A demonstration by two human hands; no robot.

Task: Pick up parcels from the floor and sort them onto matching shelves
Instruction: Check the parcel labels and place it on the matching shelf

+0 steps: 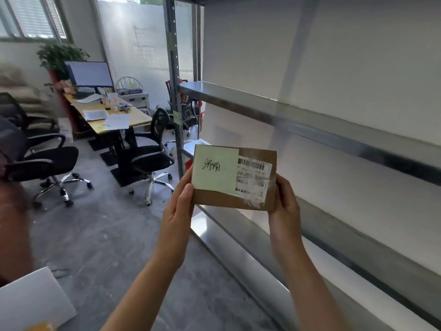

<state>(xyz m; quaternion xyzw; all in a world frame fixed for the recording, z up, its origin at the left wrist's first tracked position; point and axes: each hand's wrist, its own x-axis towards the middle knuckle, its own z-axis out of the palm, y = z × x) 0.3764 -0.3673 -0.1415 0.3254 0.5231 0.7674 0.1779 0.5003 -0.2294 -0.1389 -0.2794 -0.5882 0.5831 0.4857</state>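
A flat brown cardboard parcel (214, 199) is held up in front of me, face toward the camera. It carries a pale green note with handwritten black characters and a white barcode label. My left hand (177, 211) grips its left edge, and my right hand (285, 204) grips its right edge. Behind the parcel stands a metal shelving unit (310, 120) with bare steel shelves running off to the right. A lower shelf (238, 240) lies just below the parcel.
The shelf's upright post (175, 91) stands left of the parcel. Black office chairs (148, 154) and a desk (112, 115) with a monitor and papers fill the left side. A white sheet-like object (33, 302) lies at the bottom left. Grey concrete floor (114, 235) spreads between.
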